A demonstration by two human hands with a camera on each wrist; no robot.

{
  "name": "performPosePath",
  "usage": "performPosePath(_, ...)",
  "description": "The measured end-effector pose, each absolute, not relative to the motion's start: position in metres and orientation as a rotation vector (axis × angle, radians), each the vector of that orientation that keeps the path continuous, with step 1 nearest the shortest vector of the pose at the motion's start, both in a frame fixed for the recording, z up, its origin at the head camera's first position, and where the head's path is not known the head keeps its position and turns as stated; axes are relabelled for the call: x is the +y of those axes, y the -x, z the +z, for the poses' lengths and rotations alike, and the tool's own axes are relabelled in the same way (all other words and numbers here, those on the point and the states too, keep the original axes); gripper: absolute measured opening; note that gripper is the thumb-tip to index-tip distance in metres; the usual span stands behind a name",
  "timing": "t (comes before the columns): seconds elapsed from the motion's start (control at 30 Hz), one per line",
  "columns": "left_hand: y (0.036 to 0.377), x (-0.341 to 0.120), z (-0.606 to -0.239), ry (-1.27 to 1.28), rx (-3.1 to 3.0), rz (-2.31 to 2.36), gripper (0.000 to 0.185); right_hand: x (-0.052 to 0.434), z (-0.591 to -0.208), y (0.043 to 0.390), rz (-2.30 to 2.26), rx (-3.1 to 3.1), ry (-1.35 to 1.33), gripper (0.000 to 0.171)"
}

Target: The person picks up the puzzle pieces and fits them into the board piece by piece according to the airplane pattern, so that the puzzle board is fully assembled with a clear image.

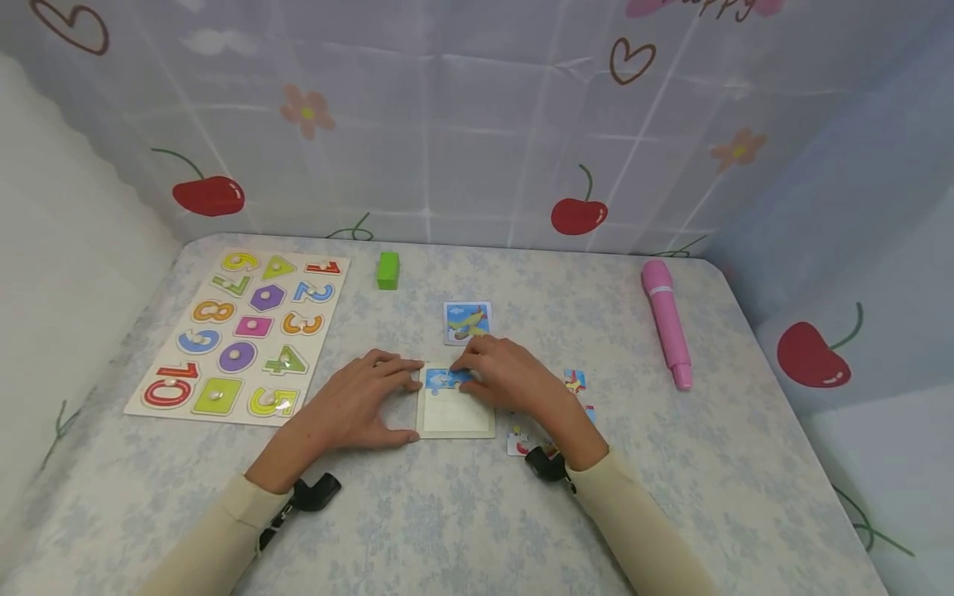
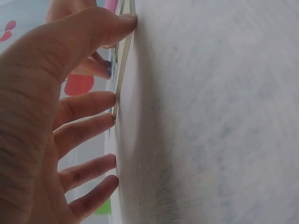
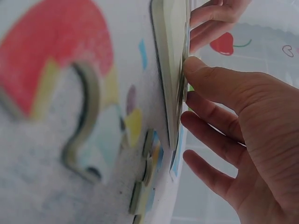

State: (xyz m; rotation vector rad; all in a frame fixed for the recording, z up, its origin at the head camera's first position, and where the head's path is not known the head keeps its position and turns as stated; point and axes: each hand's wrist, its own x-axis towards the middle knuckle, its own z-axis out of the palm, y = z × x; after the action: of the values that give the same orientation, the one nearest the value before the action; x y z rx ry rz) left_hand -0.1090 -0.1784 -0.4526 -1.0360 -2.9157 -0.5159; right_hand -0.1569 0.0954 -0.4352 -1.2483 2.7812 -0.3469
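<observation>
A small square puzzle tray [image 1: 456, 415] lies at the table's middle, its cream floor bare in the lower part. Blue sky-patterned jigsaw pieces [image 1: 438, 380] fill its top left. My left hand [image 1: 365, 403] rests along the tray's left side, thumb at the lower corner and fingertips near the upper one, fingers loosely extended. At the tray's top right, my right hand [image 1: 517, 379] pinches a blue jigsaw piece [image 1: 464, 376] between thumb and forefinger, pressed close over the tray. Its other fingers spread apart in the right wrist view, and most of that piece is hidden under them.
Loose jigsaw pieces [image 1: 517, 442] lie under and beside the right forearm. Just behind the tray is a picture card [image 1: 467, 313] with an airplane. A number-and-shape board [image 1: 253, 348] fills the left side, a green block [image 1: 388, 271] stands behind, and a pink microphone-like stick [image 1: 668, 323] lies right.
</observation>
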Motion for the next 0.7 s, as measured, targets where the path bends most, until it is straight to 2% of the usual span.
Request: performPosePath(0.7,0.1088,-0.1785,-0.4539,1.033,-2.907,-0.509,0.069,0.0918,-0.4356,0.1546,-0.34,2.781,1.214,0.031)
